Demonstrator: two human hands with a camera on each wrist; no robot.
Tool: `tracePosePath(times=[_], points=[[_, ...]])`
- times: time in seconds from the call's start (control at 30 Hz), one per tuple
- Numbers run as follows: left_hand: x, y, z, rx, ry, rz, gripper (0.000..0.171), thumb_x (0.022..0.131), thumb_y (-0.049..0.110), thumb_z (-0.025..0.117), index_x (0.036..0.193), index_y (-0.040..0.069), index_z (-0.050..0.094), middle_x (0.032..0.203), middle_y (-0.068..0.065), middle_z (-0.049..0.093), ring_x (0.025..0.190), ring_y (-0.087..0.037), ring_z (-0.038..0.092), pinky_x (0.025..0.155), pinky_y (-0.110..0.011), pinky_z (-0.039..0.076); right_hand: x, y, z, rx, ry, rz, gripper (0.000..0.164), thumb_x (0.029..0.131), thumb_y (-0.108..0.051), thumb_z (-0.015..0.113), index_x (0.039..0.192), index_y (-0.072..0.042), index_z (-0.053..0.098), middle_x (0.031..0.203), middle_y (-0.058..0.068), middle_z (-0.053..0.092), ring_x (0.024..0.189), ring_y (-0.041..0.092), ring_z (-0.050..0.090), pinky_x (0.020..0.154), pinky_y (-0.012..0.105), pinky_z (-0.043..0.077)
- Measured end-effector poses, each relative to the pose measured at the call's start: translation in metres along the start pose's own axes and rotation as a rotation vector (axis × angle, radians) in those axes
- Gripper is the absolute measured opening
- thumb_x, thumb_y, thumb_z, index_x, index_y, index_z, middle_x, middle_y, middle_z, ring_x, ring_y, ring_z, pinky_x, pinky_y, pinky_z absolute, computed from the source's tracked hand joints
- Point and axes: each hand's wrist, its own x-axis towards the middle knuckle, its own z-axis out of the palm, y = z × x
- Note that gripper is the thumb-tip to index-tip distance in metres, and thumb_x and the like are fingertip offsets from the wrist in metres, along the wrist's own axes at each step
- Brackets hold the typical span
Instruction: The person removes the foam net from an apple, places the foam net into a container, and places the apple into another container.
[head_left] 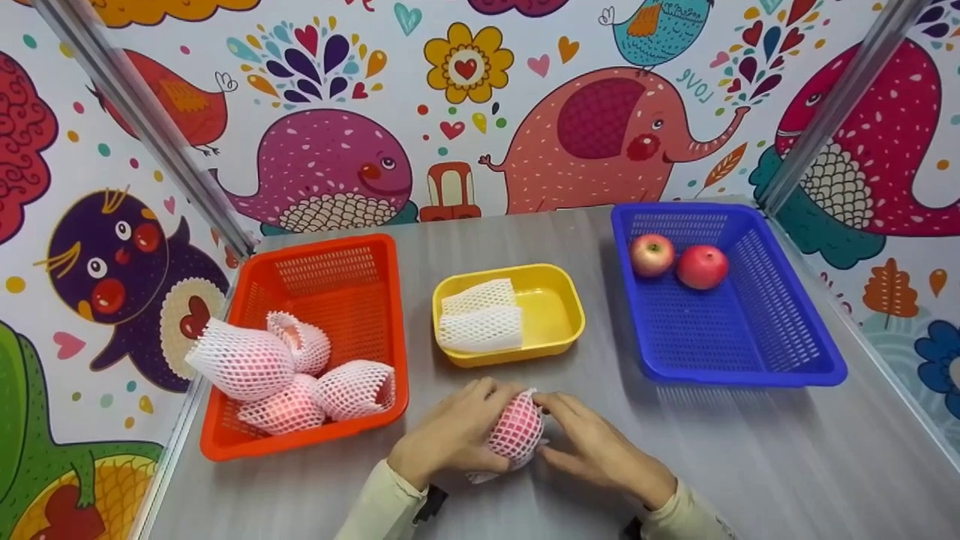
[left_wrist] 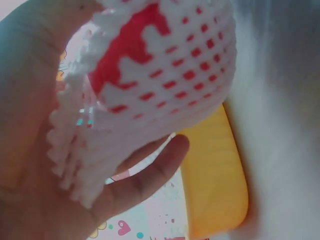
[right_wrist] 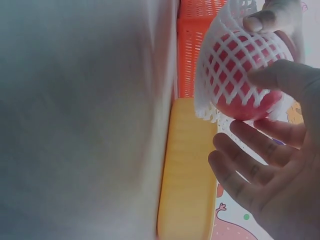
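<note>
A red apple [head_left: 517,429] in a white foam net sleeve [right_wrist: 210,95] is held low over the table's front. My left hand [head_left: 459,429] grips it from the left, thumb on the near side and fingers on the far side. My right hand [head_left: 600,451] is at its right side, thumb and fingertips right at the sleeve's edge. In the right wrist view the right thumb overlaps the net, while the other fingers [right_wrist: 255,172] spread out below the fruit. Bare red skin shows past the sleeve's edge there. The left wrist view shows the sleeve's loose end [left_wrist: 75,165] against the left palm.
At left, a red basket [head_left: 397,322] contains several net-wrapped fruits [head_left: 255,364]. A yellow tray [head_left: 551,311] beyond my hands has flat white foam nets [head_left: 480,326] in it. The blue basket [head_left: 742,375] at right holds two bare apples [head_left: 702,267]. Printed panels [head_left: 465,180] border the table.
</note>
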Motion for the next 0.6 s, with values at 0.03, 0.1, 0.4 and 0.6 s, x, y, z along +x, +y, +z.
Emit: tracePosePath(times=[0.03,0.1,0.4,0.6], points=[[-0.0001,0.0001,-0.0004,-0.005,0.003,0.006,0.088,0.072,0.042,0.086,0.146,0.018,0.046,0.121,-0.002,0.056,0.108,-0.016,0.054,0.091,-0.036,0.049,-0.0001,0.0004,-0.0005,0.002,-0.004,-0.005,0.064,0.084,-0.011,0.076,0.141,-0.006,0.048,0.133,0.004,0.056,0.123,0.019,0.054,0.101,0.036,0.046],[-0.0006,0.0,-0.001,-0.016,0.01,0.016,0.088,0.072,0.042,0.086,0.146,0.018,0.046,0.121,-0.002,0.056,0.108,-0.016,0.054,0.093,-0.036,0.048,-0.0007,0.001,-0.0016,0.011,-0.016,-0.012,0.066,0.084,-0.01,0.075,0.143,-0.006,0.046,0.134,0.005,0.055,0.122,0.019,0.055,0.099,0.037,0.047],[-0.0046,0.0018,-0.0032,-0.066,0.003,0.035,0.091,0.068,0.038,0.088,0.147,0.019,0.046,0.122,0.0,0.056,0.11,-0.013,0.054,0.095,-0.033,0.047,-0.0004,0.0042,-0.0026,0.114,0.047,-0.066,0.059,0.083,0.011,0.066,0.138,-0.005,0.054,0.128,0.003,0.061,0.111,0.018,0.061,0.087,0.031,0.053],[-0.0036,0.0044,-0.0051,-0.075,-0.003,0.033,0.09,0.071,0.039,0.088,0.147,0.017,0.045,0.125,-0.002,0.056,0.108,-0.013,0.055,0.094,-0.033,0.048,-0.0003,0.0025,-0.0047,0.134,0.002,-0.045,0.067,0.085,-0.008,0.077,0.144,-0.009,0.046,0.132,0.003,0.056,0.11,0.015,0.059,0.084,0.032,0.054]])
